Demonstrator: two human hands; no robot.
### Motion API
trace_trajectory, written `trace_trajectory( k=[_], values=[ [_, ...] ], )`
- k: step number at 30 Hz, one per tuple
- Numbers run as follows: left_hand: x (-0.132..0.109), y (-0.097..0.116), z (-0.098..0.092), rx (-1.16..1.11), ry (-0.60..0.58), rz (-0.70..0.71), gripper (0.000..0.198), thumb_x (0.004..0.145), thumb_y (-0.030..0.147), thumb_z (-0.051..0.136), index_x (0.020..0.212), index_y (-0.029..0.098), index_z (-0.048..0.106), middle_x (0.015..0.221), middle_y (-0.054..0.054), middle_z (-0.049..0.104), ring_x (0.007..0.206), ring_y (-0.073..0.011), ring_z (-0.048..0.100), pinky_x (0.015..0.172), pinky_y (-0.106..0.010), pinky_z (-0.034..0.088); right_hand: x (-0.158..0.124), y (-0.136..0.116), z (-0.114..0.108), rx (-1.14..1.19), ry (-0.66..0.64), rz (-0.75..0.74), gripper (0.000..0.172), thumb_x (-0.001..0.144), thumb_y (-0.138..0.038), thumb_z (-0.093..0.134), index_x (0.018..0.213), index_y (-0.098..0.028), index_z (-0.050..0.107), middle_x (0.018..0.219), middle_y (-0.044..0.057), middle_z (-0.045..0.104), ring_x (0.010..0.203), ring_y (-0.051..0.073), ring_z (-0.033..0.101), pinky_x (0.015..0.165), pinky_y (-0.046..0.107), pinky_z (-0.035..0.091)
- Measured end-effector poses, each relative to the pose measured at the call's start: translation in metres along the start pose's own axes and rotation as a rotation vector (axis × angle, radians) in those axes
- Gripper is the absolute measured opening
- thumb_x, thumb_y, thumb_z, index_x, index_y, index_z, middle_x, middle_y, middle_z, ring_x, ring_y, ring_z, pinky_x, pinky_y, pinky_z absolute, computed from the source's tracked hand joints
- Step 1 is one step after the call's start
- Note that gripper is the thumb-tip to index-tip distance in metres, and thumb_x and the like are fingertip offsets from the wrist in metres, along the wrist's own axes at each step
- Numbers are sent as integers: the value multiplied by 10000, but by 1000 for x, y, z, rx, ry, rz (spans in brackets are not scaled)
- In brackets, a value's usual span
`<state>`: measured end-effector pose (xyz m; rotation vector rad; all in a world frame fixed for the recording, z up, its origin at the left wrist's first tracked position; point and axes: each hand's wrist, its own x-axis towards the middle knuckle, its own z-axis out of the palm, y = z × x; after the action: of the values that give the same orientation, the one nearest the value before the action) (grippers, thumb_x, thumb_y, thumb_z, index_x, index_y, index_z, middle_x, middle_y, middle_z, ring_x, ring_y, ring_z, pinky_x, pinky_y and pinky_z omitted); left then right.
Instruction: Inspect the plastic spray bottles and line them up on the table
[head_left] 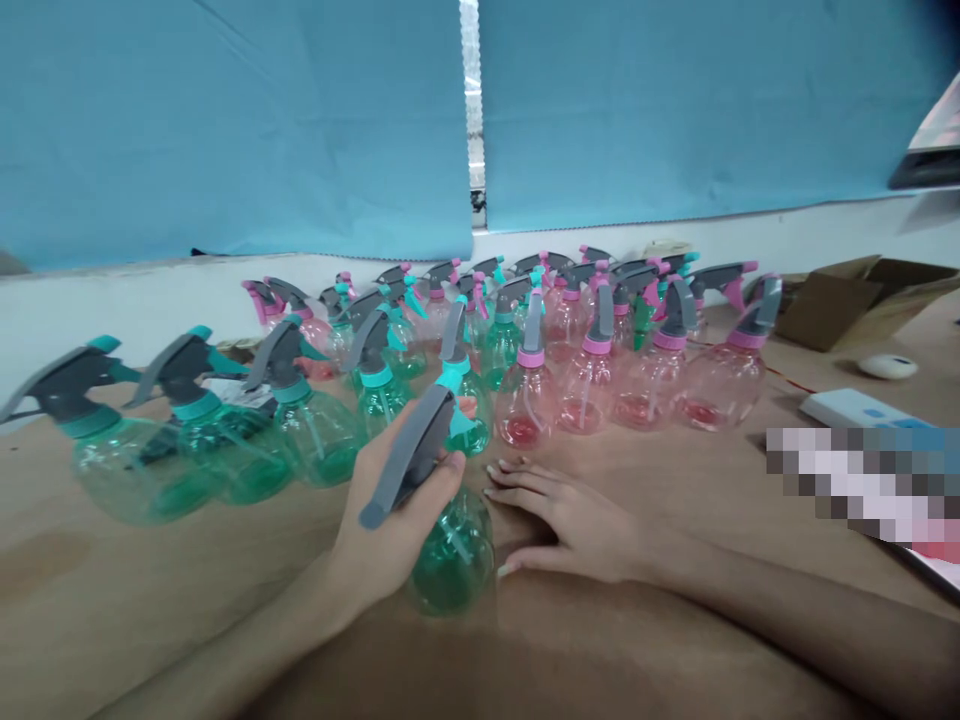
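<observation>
My left hand (pixel 397 500) is wrapped round the neck and trigger head of a green spray bottle (pixel 454 560), its grey-and-teal head tilted and its clear round body near the table's front. To the right of that bottle my right hand (pixel 570 520) rests palm down on the wooden table (pixel 645 650), fingers spread and holding nothing. Beyond it stands a row of pink spray bottles (pixel 529 405) with grey heads and pink collars. Several green spray bottles (pixel 322 440) with teal collars line up on the left.
More pink and green spray bottles crowd the back by the white wall (pixel 112 300). At right are an open cardboard box (pixel 832 310), a white computer mouse (pixel 887 367) and a white-and-blue box (pixel 862 408). Blue curtains (pixel 247 120) hang behind.
</observation>
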<state>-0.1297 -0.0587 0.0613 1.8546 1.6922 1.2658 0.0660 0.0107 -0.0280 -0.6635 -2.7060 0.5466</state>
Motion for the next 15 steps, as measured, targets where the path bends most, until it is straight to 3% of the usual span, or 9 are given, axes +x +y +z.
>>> trace_trajectory(
  k=[15],
  values=[
    [3,3,2,-72,-74,13,252,793,296,534,1044,274,552,733,19,544,629,-164,511,584,-280,457,-1,1,2,33,25,-3,748,791,-666,512,1364,-190,445,1448,90,393,1338,263,339,1103,446,274]
  ],
)
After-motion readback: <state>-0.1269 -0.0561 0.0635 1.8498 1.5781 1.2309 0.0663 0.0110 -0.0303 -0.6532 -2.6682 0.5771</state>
